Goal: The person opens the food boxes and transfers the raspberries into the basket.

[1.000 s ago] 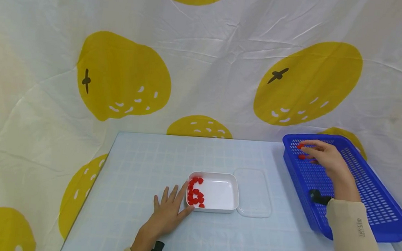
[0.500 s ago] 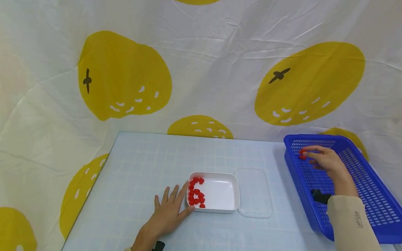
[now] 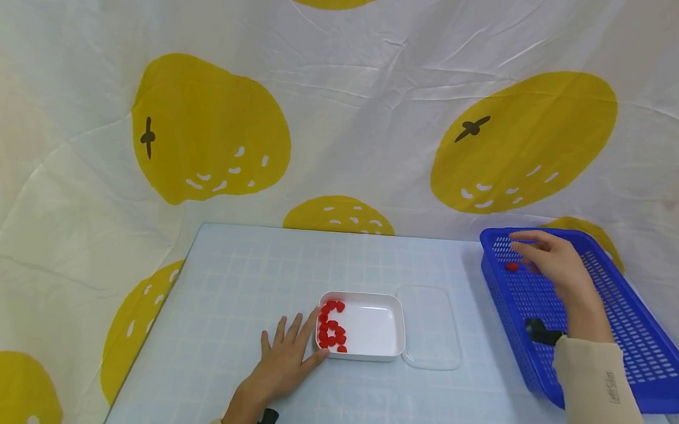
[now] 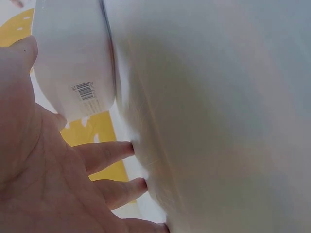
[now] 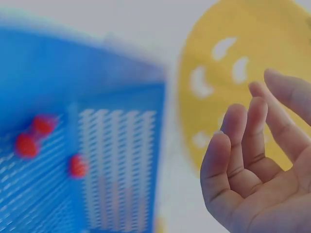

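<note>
My left hand lies with spread fingers at the left side of a shallow white box, thumb and index finger touching it. Small rounded red pieces gather along the left side inside this box. In the left wrist view the outer wall of the box shows a barcode, right by the thumb. My right hand is over the far end of a blue mesh basket, fingers loosely bent and nothing between them. A red piece shows below it; the right wrist view shows three red pieces in the basket.
A clear plastic lid lies flat against the right side of the white box. The table has a pale blue checked cover. Behind it hangs a white cloth with yellow fruit prints.
My right hand dipped toward the red pieces in the basket, then rose slightly with its fingers parted. One red piece now shows there in the head view, instead of two. My left hand stayed put.
</note>
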{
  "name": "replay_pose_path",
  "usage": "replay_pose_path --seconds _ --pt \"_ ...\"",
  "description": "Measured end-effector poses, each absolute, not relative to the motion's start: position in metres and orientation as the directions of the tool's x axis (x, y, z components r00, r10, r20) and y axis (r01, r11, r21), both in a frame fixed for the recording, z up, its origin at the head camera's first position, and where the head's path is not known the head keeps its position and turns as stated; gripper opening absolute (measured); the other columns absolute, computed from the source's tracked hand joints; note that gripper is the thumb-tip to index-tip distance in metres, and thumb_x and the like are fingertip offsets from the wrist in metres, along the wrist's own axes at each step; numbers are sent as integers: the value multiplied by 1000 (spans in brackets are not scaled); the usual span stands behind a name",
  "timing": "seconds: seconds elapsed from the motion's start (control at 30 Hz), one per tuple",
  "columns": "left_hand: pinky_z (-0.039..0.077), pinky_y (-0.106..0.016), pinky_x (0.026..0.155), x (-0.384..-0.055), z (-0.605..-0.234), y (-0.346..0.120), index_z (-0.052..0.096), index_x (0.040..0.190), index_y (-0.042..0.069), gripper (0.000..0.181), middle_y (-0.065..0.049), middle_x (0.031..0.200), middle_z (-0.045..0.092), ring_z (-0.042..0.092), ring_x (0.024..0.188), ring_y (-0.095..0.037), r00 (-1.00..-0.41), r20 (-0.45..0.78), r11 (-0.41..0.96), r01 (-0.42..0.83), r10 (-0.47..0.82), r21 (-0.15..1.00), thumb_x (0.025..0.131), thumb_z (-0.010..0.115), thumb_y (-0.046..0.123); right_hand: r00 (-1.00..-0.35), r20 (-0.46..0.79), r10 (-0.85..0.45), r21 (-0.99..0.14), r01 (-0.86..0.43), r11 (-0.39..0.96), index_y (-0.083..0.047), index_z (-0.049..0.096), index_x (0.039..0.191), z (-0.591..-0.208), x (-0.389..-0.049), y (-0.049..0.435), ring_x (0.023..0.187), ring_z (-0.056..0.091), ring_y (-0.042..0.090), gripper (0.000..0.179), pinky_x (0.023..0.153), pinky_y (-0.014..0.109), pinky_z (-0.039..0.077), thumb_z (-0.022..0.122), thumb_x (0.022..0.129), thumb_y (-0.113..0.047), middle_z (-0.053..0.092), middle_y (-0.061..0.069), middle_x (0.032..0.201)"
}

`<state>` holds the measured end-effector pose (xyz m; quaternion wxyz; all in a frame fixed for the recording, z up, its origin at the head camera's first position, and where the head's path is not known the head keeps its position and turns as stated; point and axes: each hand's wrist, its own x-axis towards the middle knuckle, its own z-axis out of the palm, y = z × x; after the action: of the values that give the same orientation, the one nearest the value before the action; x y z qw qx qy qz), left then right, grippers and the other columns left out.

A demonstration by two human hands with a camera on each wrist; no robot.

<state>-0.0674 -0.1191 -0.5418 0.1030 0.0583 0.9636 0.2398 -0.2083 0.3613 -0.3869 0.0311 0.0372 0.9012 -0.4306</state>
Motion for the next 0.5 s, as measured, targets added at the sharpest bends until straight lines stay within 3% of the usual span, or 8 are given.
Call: replay_pose_path --seconds 0.2,0.5 --pt "0 -76 108 -67 -542 -119 11 161 34 88 -15 161 27 12 147 -46 -971 -179 879 55 157 473 92 55 66 -999 6 -37 -790 -27 613 -11 63 134 -366 -192 319 81 54 23 51 67 33 45 64 97 -46 60 7 89" --pt "0 -77 107 -68 -540 -120 11 161 35 89 -16 161 28 13 147 -47 -970 -180 875 56 161 480 91 55 66 -978 122 -167 -834 -192 517 -9 67 126 -374 -179 263 83 56 23 34 66 26 48 67 98 -29 63 9 91"
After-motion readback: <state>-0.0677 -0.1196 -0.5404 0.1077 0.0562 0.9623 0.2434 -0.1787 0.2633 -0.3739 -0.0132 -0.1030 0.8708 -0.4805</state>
